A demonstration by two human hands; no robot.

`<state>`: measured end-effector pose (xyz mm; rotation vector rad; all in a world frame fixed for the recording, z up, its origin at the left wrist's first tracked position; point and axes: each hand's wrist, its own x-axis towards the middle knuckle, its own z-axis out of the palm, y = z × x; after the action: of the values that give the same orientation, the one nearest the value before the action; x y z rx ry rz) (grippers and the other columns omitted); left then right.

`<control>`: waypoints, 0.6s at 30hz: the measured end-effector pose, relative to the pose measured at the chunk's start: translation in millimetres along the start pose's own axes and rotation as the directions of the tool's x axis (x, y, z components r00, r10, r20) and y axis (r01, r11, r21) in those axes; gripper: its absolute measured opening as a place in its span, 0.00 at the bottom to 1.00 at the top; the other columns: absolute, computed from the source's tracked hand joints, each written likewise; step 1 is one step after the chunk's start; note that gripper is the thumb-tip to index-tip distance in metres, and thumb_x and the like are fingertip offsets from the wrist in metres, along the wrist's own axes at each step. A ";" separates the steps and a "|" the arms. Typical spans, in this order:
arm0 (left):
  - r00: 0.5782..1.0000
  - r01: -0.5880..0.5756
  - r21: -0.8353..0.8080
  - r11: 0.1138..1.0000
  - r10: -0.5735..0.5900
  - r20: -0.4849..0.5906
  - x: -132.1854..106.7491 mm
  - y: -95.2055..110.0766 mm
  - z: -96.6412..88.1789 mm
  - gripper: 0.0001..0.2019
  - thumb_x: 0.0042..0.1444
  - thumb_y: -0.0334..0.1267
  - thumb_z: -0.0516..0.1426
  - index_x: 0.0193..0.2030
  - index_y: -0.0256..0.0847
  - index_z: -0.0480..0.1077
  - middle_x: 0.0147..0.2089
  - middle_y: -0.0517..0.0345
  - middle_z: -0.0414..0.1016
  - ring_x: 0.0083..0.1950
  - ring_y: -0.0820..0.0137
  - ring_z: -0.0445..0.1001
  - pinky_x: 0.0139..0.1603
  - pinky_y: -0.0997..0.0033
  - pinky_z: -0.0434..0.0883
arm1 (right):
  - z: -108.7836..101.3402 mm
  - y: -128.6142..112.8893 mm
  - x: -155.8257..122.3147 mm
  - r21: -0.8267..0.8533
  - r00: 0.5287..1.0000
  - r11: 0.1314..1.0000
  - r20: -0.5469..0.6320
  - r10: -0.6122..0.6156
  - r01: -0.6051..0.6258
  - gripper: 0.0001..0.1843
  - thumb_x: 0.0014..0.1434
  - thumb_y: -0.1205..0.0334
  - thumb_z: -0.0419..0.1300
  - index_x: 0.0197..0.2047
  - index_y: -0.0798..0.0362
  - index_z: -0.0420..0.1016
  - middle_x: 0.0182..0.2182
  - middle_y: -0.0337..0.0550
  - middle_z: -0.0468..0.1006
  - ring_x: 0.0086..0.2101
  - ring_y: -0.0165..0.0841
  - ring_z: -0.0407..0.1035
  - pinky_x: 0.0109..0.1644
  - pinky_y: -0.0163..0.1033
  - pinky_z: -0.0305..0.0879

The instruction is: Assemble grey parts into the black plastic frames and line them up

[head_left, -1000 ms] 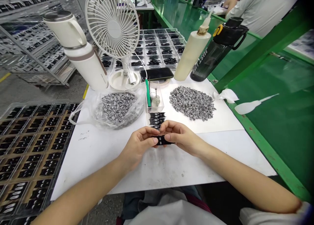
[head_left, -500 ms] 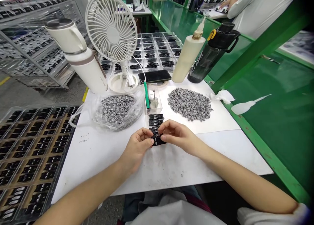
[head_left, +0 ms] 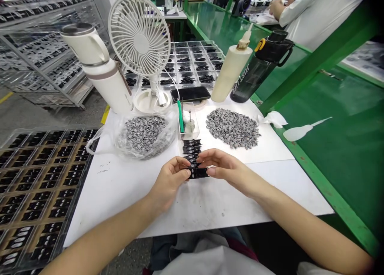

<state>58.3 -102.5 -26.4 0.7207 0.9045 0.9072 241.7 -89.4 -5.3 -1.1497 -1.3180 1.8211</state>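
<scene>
A short column of black plastic parts (head_left: 192,143) with small grey inlays lies on the white table in front of me. My left hand (head_left: 171,178) pinches the left end of the nearest black plastic part (head_left: 198,173) between thumb and fingers. Over the right side of the column is my right hand (head_left: 231,169), its fingers curved and thumb apart from them. The right thumb tip is at the right end of the nearest part; whether it presses there is unclear. Beyond the column stands a clear box (head_left: 193,133) with a green-handled tool (head_left: 180,117).
Small grey pieces fill a plastic bag (head_left: 147,135) at left and form a pile (head_left: 234,127) at right. Behind are a fan (head_left: 141,43), white flask (head_left: 108,87), phone (head_left: 191,93) and two bottles (head_left: 229,73) (head_left: 255,69). A parts tray (head_left: 64,163) sits at left.
My right hand has shifted slightly right, uncovering more of the nearest black part. My left hand keeps its pinch almost in place.
</scene>
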 end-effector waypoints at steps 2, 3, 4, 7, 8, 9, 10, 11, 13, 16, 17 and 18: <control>1.000 0.000 -0.015 1.000 0.000 0.021 -1.0 0.8 0.0 0.07 0.43 0.32 0.57 0.31 0.39 0.64 0.30 0.61 0.64 0.33 0.74 0.64 0.35 0.74 0.62 | 9.5 3.2 8.3 0.133 0.998 0.990 0.041 0.043 -0.048 0.18 0.48 0.66 0.60 0.43 0.53 0.65 0.38 0.42 0.70 0.39 0.31 0.65 0.43 0.38 0.61; 1.000 0.005 -0.022 1.000 -0.004 0.027 -1.4 1.2 0.0 0.07 0.43 0.32 0.57 0.31 0.39 0.64 0.30 0.61 0.65 0.33 0.74 0.64 0.35 0.74 0.62 | 11.9 4.4 10.9 0.185 0.997 0.980 0.053 0.058 -0.067 0.17 0.47 0.67 0.60 0.43 0.53 0.65 0.36 0.42 0.70 0.38 0.30 0.65 0.42 0.37 0.61; 0.999 0.011 -0.028 1.000 -0.010 0.032 -1.8 1.5 0.1 0.07 0.43 0.32 0.57 0.31 0.39 0.64 0.31 0.61 0.65 0.33 0.74 0.64 0.35 0.74 0.62 | 13.0 5.4 12.6 0.228 0.996 0.970 0.059 0.070 -0.082 0.17 0.47 0.68 0.60 0.42 0.53 0.66 0.35 0.41 0.70 0.36 0.29 0.65 0.41 0.36 0.60; 0.999 0.037 -0.051 0.998 -0.035 0.034 -2.6 2.0 0.4 0.08 0.43 0.32 0.58 0.31 0.40 0.64 0.30 0.62 0.65 0.33 0.74 0.64 0.35 0.73 0.62 | 12.6 7.9 13.5 0.331 0.992 0.936 0.087 0.095 -0.119 0.17 0.46 0.69 0.61 0.41 0.53 0.66 0.34 0.40 0.69 0.35 0.28 0.64 0.40 0.35 0.59; 0.999 0.041 -0.063 0.997 -0.039 0.037 -2.8 2.0 0.5 0.08 0.43 0.32 0.58 0.31 0.40 0.64 0.30 0.62 0.65 0.33 0.74 0.64 0.35 0.73 0.61 | 12.2 8.6 13.0 0.360 0.990 0.924 0.097 0.098 -0.127 0.17 0.46 0.69 0.61 0.41 0.54 0.67 0.33 0.40 0.70 0.35 0.28 0.64 0.40 0.35 0.59; 0.998 0.042 -0.076 0.996 -0.039 0.041 -3.0 1.9 0.7 0.08 0.43 0.31 0.58 0.31 0.40 0.63 0.30 0.63 0.65 0.33 0.74 0.64 0.35 0.72 0.61 | 11.9 9.2 12.5 0.386 0.989 0.913 0.110 0.100 -0.135 0.17 0.45 0.69 0.61 0.41 0.54 0.67 0.33 0.39 0.70 0.35 0.28 0.65 0.40 0.35 0.59; 0.998 0.042 -0.090 0.995 -0.038 0.048 -3.1 1.8 0.8 0.08 0.43 0.31 0.58 0.31 0.40 0.63 0.30 0.63 0.65 0.33 0.74 0.65 0.36 0.72 0.61 | 11.9 9.6 12.0 0.408 0.987 0.901 0.121 0.103 -0.144 0.17 0.45 0.69 0.61 0.41 0.54 0.67 0.32 0.39 0.70 0.34 0.28 0.65 0.39 0.34 0.59; 0.997 0.043 -0.105 0.994 -0.036 0.061 -3.3 1.7 0.9 0.08 0.43 0.31 0.58 0.32 0.40 0.63 0.30 0.62 0.65 0.33 0.74 0.65 0.36 0.72 0.62 | 12.0 10.0 11.7 0.426 0.986 0.892 0.129 0.109 -0.154 0.17 0.44 0.69 0.62 0.40 0.54 0.67 0.32 0.39 0.70 0.33 0.27 0.65 0.39 0.34 0.59; 0.995 0.053 -0.130 0.990 -0.040 0.095 -3.7 1.7 1.1 0.09 0.43 0.31 0.59 0.32 0.39 0.64 0.30 0.61 0.67 0.33 0.73 0.65 0.38 0.71 0.62 | 12.4 10.5 11.5 0.449 0.983 0.877 0.140 0.120 -0.171 0.18 0.44 0.70 0.62 0.41 0.54 0.67 0.31 0.38 0.70 0.32 0.27 0.66 0.38 0.34 0.59; 0.991 0.070 -0.139 0.988 -0.053 0.122 -4.2 1.8 0.8 0.09 0.43 0.32 0.59 0.32 0.39 0.64 0.31 0.60 0.68 0.34 0.73 0.66 0.38 0.71 0.61 | 12.3 11.1 12.1 0.457 0.981 0.870 0.145 0.132 -0.185 0.19 0.43 0.69 0.63 0.41 0.54 0.66 0.30 0.39 0.71 0.31 0.28 0.66 0.36 0.35 0.59; 0.992 0.071 -0.137 0.988 -0.055 0.117 -4.2 1.8 0.6 0.09 0.43 0.32 0.59 0.32 0.39 0.64 0.31 0.60 0.68 0.34 0.73 0.65 0.38 0.71 0.61 | 11.9 11.3 12.2 0.452 0.981 0.873 0.142 0.131 -0.182 0.19 0.43 0.69 0.63 0.41 0.54 0.66 0.30 0.39 0.71 0.31 0.28 0.66 0.36 0.35 0.59; 0.993 0.071 -0.134 0.988 -0.056 0.108 -4.1 1.6 0.3 0.09 0.42 0.32 0.59 0.32 0.39 0.64 0.31 0.60 0.67 0.34 0.73 0.65 0.38 0.71 0.61 | 11.4 11.7 12.3 0.445 0.982 0.878 0.136 0.128 -0.176 0.19 0.43 0.69 0.63 0.41 0.54 0.66 0.30 0.39 0.71 0.31 0.27 0.66 0.36 0.34 0.59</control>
<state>56.7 -105.5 -23.5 0.6116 0.7608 0.8586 226.2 -87.6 -18.5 -0.9291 -0.7958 2.1791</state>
